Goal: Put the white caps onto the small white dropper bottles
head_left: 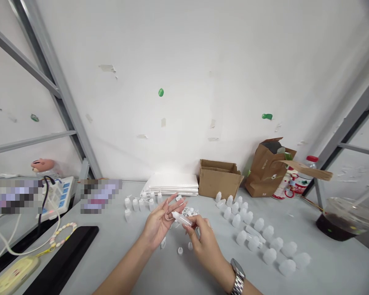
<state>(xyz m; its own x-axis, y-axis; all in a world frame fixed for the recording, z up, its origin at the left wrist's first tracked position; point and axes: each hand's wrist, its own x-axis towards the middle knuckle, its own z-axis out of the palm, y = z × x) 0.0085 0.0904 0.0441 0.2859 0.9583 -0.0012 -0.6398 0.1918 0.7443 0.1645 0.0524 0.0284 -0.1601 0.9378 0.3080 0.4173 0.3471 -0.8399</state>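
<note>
A white wall (184, 61), crossed by grey metal struts (58, 82), backs the pale grey table (326, 274). On it, a cardboard box (218, 180) sits at one o'clock, a stack of white sheets (172, 184) at twelve, capped white bottles (258, 233) at three. Over mid-table the right hand (204, 241) pinches a small clear bottle (182, 219); the left hand (158, 223), fingers loosely spread, touches its tip.
</note>
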